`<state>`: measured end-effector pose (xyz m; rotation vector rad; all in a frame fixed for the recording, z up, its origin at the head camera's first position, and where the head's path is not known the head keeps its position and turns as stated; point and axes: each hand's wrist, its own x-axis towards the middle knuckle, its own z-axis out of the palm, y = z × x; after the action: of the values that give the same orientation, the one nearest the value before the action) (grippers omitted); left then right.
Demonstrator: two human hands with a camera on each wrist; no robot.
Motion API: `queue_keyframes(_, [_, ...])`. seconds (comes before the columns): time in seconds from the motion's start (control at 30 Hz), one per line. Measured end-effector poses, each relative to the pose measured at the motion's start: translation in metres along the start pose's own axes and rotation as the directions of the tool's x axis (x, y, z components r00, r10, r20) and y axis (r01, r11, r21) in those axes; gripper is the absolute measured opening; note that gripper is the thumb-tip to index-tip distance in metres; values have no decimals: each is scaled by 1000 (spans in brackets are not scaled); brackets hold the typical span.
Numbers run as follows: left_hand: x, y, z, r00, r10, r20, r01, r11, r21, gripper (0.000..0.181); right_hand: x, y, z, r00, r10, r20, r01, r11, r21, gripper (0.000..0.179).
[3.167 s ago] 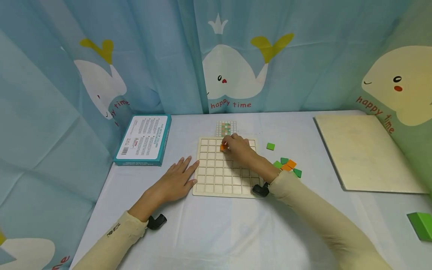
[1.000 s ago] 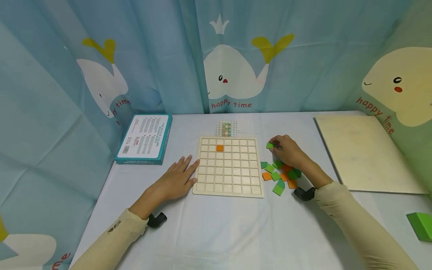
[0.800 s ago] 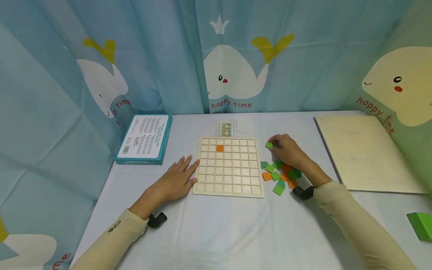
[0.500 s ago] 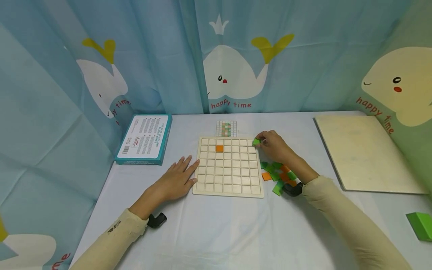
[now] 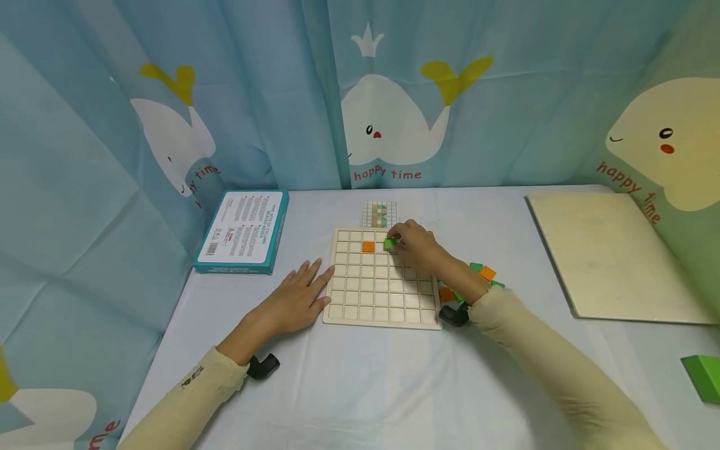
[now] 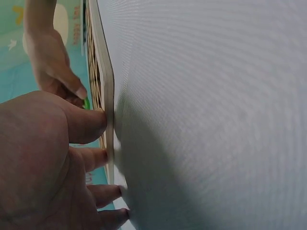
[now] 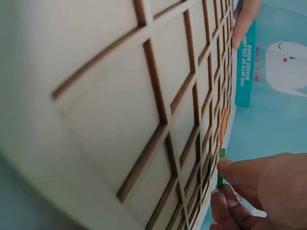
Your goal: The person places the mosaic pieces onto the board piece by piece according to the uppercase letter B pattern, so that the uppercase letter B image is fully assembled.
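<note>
A pale wooden grid board (image 5: 367, 300) lies on the table with square recesses. One orange square tile (image 5: 368, 247) sits in a cell of its second row. My right hand (image 5: 419, 249) pinches a green tile (image 5: 389, 243) between thumb and fingers, just over the board to the right of the orange one. In the right wrist view the green tile (image 7: 221, 167) stands on edge in the pinch, close to the grid. My left hand (image 5: 295, 299) lies with fingers spread, its thumb and index tips touching the board's left edge, as the left wrist view also shows.
Behind the board lies a small pattern card (image 5: 379, 214). More orange and green tiles (image 5: 487, 273) are piled right of the board, partly under my right forearm. A teal box (image 5: 243, 231) stands at left, a large pale panel (image 5: 615, 256) at right, a green block (image 5: 703, 377) at the far right.
The orange tile was set into the grid and released. My right hand then went to a green tile on the right, took it and carried it left over the board. The left hand stayed put.
</note>
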<state>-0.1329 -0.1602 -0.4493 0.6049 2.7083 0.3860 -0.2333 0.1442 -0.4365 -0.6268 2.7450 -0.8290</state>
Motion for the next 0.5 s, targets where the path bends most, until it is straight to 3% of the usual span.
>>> queue_keyframes(0.17, [1, -1, 0, 1000, -2, 3, 2, 1000, 10, 66, 5, -6, 6, 999, -36, -9, 35, 997, -68, 21])
queue_keyframes(0.5, [1, -1, 2, 1000, -1, -2, 1, 1000, 3, 67, 5, -11, 14, 996, -81, -43, 77, 992, -98, 22])
